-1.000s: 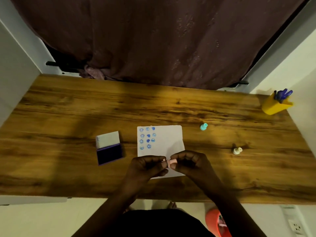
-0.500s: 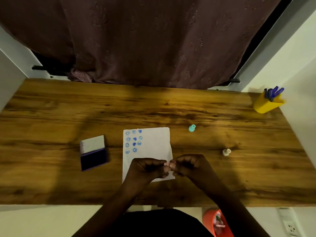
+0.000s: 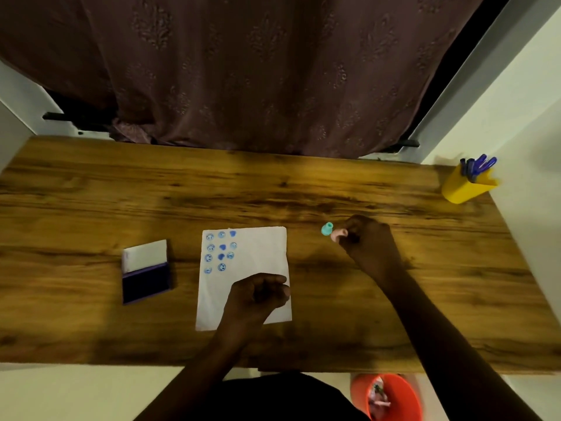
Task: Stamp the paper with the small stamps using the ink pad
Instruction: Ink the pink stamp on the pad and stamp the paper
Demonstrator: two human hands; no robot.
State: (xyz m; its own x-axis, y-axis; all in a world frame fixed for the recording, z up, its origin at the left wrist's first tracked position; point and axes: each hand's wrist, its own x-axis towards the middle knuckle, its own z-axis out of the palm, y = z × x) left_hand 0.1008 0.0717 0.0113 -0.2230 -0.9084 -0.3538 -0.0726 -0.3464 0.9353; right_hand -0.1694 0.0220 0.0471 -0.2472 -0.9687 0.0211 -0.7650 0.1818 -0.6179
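A white paper [image 3: 258,253] lies mid-table with several blue stamp marks in its upper left corner. An open ink pad [image 3: 145,271] with a dark purple pad and white lid sits to its left. My right hand [image 3: 368,240] is out to the right of the paper, pinching a small pink stamp [image 3: 336,234] right beside a teal stamp [image 3: 327,229] that stands on the wood. My left hand [image 3: 258,294] rests loosely curled over the paper's lower right part; nothing shows in it. The cream stamp seen earlier is hidden.
A yellow holder [image 3: 464,185] with blue pens stands at the table's far right corner. A dark curtain [image 3: 258,71] hangs behind the wooden table [image 3: 91,192]. An orange bin [image 3: 387,396] sits on the floor below the near edge. White walls flank both sides.
My hands, joined on the pink stamp over the paper's lower edge, have parted. The right hand carried the pink stamp up and right, beside the teal stamp. The left stayed on the paper.
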